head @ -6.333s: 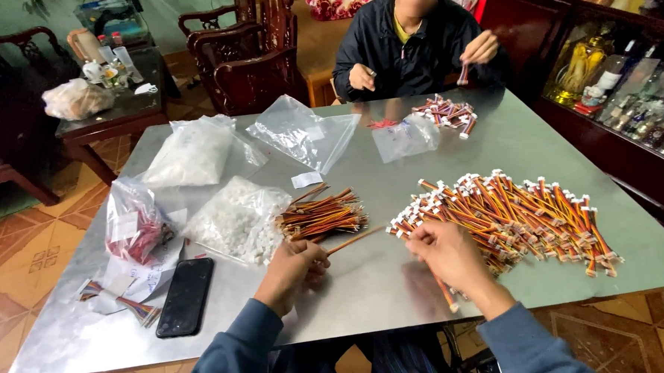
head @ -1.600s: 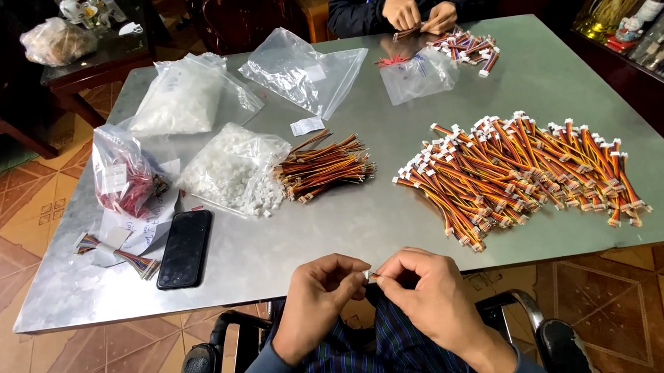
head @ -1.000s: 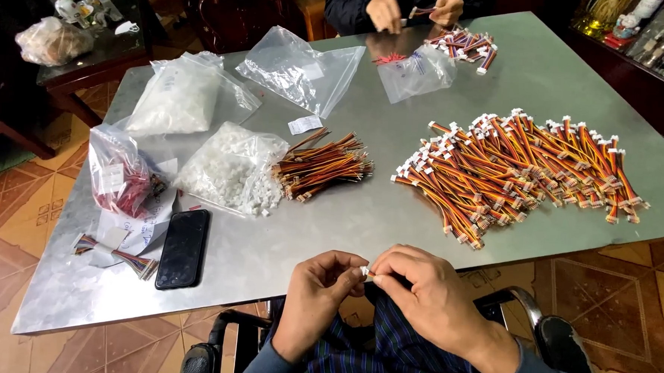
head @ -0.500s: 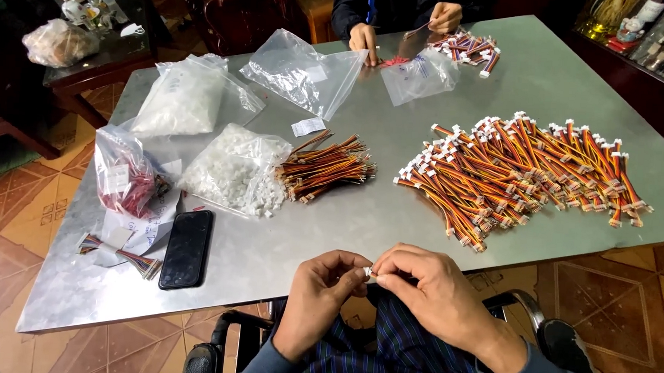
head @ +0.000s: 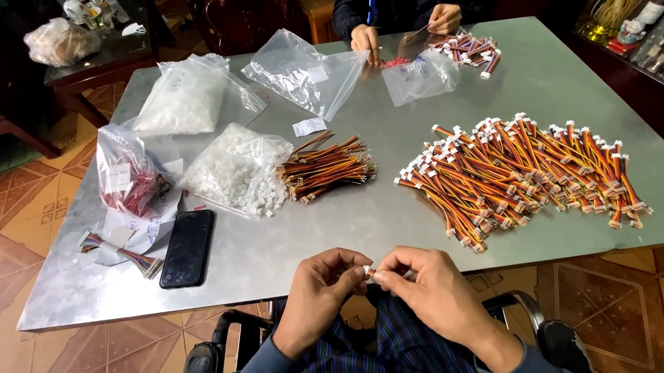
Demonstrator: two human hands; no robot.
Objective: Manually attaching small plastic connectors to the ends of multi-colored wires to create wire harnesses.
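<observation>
White plastic shows between the two hands just below the near edge of the grey metal tabletop [head: 545, 91]: a small white connector housing [head: 365, 269] sits pinched at the tips of the left hand [head: 320, 294], whose thumb and forefinger are closed together on it. Touching it from the other side is the end of a short orange-and-red wire lead [head: 374, 273], clamped between the thumb and forefinger of the right hand [head: 432, 291]; the rest of the lead is hidden under that hand. The lead's long axis runs roughly left to right, pointing straight at the housing, so the two parts meet end to end in the small gap between the fingertips, each hand equally close to the joint. Both hands hover above the person's lap, clear of the tabletop. On the tabletop beyond them lies a big heap of finished orange wire leads with white ends [head: 526, 176] to the right, a smaller bundle of bare-ended orange wires [head: 325, 167] near the middle, a clear bag of white housings [head: 236, 167] touching that bundle, and a black phone [head: 187, 247] to the left. Across the tabletop another person's hands [head: 368, 43] work at their own small pile.
</observation>
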